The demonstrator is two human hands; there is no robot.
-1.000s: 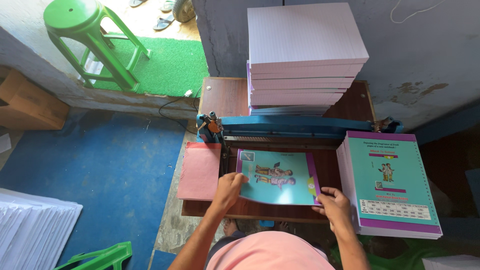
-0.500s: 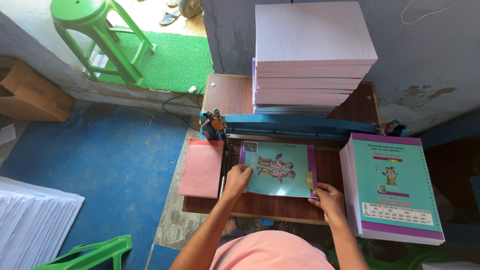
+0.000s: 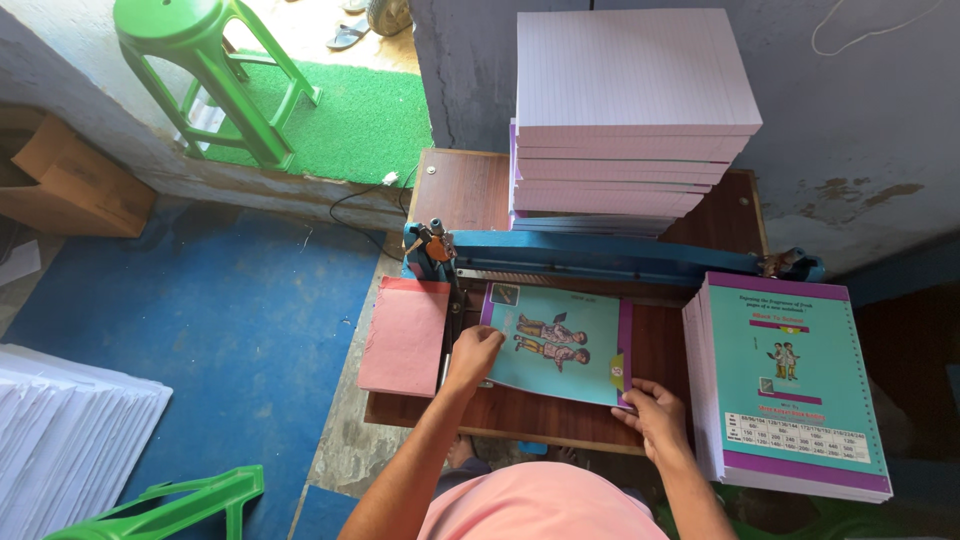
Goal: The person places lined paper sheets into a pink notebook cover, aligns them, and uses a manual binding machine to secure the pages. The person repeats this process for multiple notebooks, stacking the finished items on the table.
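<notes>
While seen from above at a small wooden table (image 3: 690, 345), lay flat on the tabletop: a teal notebook cover (image 3: 560, 345) with a purple edge and two drawn figures, its far edge tucked just under the long blue bar of the machine (image 3: 620, 255). Pressed down on its near left corner by the left hand (image 3: 472, 355), fingers spread flat on the cover, not clenched around anything. Pinched at its near right corner by the right hand (image 3: 655, 415), fingertips curled over the purple edge, thumb on top as far as could be told.

Beside the cover on the left, touching the machine's black and orange end piece, rested a pink sheet of card (image 3: 405, 335). On the right, just beside the cover, stood a thick stack of finished notebooks (image 3: 790, 385) with the same teal and purple front. Behind the blue bar, piled high against the grey wall, sat stacks of ruled white paper (image 3: 630, 110).

Further off on the left: a blue floor (image 3: 220, 330), a green plastic stool (image 3: 205, 70) on a green mat, a cardboard box (image 3: 70, 190), and fanned white sheets (image 3: 60, 440) at the frame's lower left.
</notes>
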